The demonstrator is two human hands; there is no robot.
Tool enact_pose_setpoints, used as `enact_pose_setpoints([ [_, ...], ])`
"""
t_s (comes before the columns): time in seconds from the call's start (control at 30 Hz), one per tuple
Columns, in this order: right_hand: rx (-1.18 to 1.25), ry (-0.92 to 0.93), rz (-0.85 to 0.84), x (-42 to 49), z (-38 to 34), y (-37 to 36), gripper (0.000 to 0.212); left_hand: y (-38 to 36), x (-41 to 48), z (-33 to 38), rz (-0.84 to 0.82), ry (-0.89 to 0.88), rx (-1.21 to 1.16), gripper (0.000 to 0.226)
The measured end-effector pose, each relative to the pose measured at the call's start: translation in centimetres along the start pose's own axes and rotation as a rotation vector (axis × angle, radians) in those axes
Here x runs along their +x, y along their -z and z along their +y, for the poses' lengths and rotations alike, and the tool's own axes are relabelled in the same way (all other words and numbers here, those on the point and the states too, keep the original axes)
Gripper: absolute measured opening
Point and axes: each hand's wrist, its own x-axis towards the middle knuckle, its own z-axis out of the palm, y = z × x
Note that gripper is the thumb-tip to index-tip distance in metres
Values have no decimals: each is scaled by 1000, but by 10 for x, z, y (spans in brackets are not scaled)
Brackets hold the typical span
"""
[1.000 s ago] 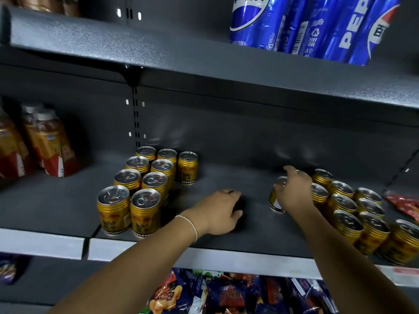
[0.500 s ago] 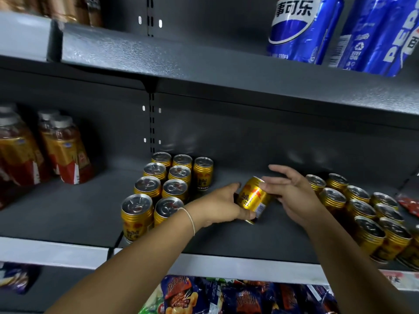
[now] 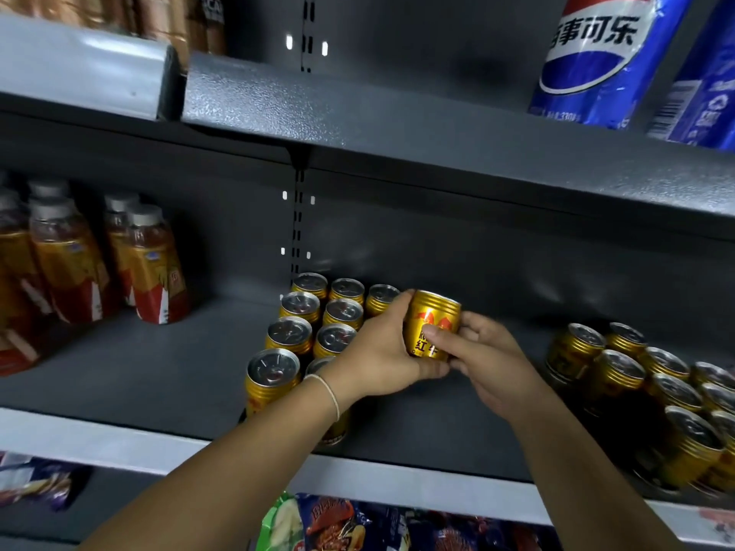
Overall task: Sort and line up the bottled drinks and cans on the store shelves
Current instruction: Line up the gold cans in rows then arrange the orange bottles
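Now: short gold metal can with red print [image 3: 431, 328], upright with a slight tilt, held between both hands; looks lifted off the deck, can't confirm.
Left hand [image 3: 374, 359]: fingers and thumb wrapped round the can's left side. Thin cord bracelet [image 3: 330, 391] on the wrist.
Right hand [image 3: 489, 359]: thumb on the can's printed face, fingers curled behind it, so it grips too.
Done: tidy block of matching gold cans [image 3: 288, 336] just left of the left hand, two full columns front to back, third column only one can, at the back.
Left: my read is the held can goes in that third column. Loose slanted cluster of gold cans [image 3: 620, 375] well right of the right hand is not yet squared up. Roughly mid-task.
Surface: dark grey speckled metal shelf [image 3: 139, 371], bare stretch under and between the hands.
Room: store racking. Amber tea bottles with pale caps [image 3: 151, 268] far left of the left hand, tall blue cola cans [image 3: 596, 57] on the grey upper shelf [image 3: 397, 121] above the hands, snack packets [image 3: 338, 522] below the wrists.
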Motion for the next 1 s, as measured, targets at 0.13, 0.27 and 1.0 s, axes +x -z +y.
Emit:
enact_pose_setpoints([
  [0.13,77,30,35,8,15,-8,50,20,1,-8,-120,10,125,104],
  [0.27,24,55,133,22,43,-14,41,48,6,-17,-41,-9,406,73],
  [1.0,-387,95,191,78,106,-37,66,51,23,-45,-175,8,760,54],
])
